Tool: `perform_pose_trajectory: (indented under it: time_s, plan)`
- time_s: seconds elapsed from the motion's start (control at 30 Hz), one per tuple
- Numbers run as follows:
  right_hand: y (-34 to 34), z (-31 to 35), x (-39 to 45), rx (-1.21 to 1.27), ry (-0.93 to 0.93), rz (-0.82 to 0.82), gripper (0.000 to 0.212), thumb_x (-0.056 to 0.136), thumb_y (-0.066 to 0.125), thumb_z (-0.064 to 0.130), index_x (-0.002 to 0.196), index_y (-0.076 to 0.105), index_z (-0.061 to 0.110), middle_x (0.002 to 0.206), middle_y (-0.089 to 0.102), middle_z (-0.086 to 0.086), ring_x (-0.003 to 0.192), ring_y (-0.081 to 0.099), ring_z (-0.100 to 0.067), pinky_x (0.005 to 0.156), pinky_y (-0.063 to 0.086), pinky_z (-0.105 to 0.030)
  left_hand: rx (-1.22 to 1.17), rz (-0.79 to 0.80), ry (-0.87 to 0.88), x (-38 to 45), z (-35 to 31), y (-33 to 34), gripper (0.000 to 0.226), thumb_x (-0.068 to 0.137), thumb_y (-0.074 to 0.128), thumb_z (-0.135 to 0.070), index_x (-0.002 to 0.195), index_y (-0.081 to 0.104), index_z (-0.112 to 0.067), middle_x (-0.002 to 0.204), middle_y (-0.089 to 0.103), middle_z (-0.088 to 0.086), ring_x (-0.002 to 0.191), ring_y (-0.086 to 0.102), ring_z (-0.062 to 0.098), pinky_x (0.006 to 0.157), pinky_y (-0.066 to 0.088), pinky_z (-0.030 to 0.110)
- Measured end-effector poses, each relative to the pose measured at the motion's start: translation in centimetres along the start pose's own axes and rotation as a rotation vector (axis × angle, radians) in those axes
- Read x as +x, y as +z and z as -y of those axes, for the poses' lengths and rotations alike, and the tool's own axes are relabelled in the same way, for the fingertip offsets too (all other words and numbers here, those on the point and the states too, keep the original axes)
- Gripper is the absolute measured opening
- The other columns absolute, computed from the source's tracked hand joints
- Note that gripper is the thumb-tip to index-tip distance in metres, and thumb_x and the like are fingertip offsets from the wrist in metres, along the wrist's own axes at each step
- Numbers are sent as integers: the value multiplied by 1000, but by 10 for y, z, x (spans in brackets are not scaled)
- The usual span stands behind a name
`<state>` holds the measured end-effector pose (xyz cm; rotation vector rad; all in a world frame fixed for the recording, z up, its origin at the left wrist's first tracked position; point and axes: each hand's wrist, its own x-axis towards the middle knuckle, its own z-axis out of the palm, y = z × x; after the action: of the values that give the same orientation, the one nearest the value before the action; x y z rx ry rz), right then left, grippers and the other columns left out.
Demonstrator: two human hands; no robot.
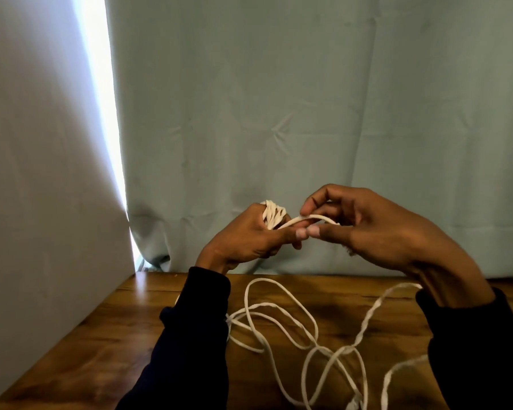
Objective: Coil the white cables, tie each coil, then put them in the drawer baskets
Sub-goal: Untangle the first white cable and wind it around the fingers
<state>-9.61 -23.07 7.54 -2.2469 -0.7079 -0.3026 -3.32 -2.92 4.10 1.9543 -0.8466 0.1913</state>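
Loose white cable (pixel 282 321) sprawls on the wooden table (pixel 107 329). Above it, the left hand (pixel 243 235) grips the coil (pixel 273 214) while the right hand (pixel 365 223) pinches a strand. Coiling looks underway; next comes another wrap.

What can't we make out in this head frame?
- Coil: mostly hidden behind the left hand; turn count unreadable.
- Loose cable on the table: runs off the bottom edge, ends unseen.
- Right hand: fingers cover where its strand goes.
- Drawer baskets: out of frame.
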Motion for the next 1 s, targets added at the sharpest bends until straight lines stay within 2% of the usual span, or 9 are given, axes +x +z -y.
perform_pose_trajectory:
  time_s: [0.07, 0.17, 0.3, 0.4, 0.53, 0.67, 0.83, 0.93, 1.0]
  plan:
    - [4, -3, 4, -94, -63, -123, 21, 94, 64, 32, 114, 62, 37, 100, 72, 19, 94, 65, 2, 77, 49, -15, -39, 21, -7, 1, 0, 2, 31, 86, 66, -40, 78, 72, -11, 61, 65, 7, 46, 48, 8, 47, 39, 20]
    - [9, -1, 5, -206, -220, -252, 17, 95, 62, 30, 110, 71, 30, 103, 71, 18, 94, 64, 6, 72, 47, -6, -84, 41, 4, 2, 1, 4, 32, 89, 68, -39, 82, 72, -8, 81, 60, 38, 47, 45, 15, 45, 38, 22]
    - [14, 1, 8, -172, -380, -527, 15, 83, 77, 32, 95, 76, 22, 87, 71, 17, 82, 68, 5, 70, 54, -11, -54, 134, -4, 0, -2, 2, 31, 98, 61, -28, 80, 72, -6, 50, 51, 13, 41, 39, 16, 48, 39, 26]
    - [13, -2, 9, -106, -416, -655, 25, 74, 82, 39, 89, 74, 21, 82, 68, 18, 77, 69, 1, 64, 53, -9, -26, 214, -29, 0, -7, 4, 35, 102, 53, -23, 80, 70, -3, 43, 48, 1, 37, 40, 12, 51, 41, 25]
    - [12, -5, 10, -46, -419, -670, 27, 74, 82, 39, 88, 76, 17, 83, 71, 13, 78, 70, -5, 64, 54, -12, -41, 300, -25, -1, -11, 4, 36, 105, 47, -18, 83, 70, -1, 43, 47, 4, 36, 39, 13, 49, 41, 22]
    - [17, -4, 13, -7, -393, -668, 22, 81, 78, 38, 90, 74, 18, 82, 70, 11, 78, 70, -8, 59, 56, -17, -45, 406, -5, -2, -13, 5, 35, 105, 46, -19, 91, 70, 2, 45, 46, 6, 38, 38, 15, 52, 36, 33]
    - [18, -6, 17, 32, -206, -732, 44, 75, 72, 58, 62, 60, 18, 52, 55, 9, 49, 53, -6, 47, 41, -10, -116, 584, 56, -4, -21, 9, 33, 104, 45, -19, 98, 67, 5, 47, 43, 11, 37, 35, 19, 49, 29, 43]
    - [18, -17, 21, 87, -68, -689, 54, 83, 70, 54, 52, 48, 16, 41, 42, 9, 41, 40, -6, 49, 38, -16, -220, 694, 103, -6, -26, 8, 32, 102, 45, -19, 97, 67, 3, 44, 38, 14, 34, 31, 19, 47, 27, 40]
    - [16, -25, 24, 143, -27, -691, 40, 85, 74, 42, 64, 52, 15, 51, 49, 12, 46, 44, -4, 55, 40, -25, -353, 767, 130, -9, -29, 9, 31, 100, 48, -20, 94, 66, 5, 39, 34, 11, 31, 29, 16, 43, 29, 30]
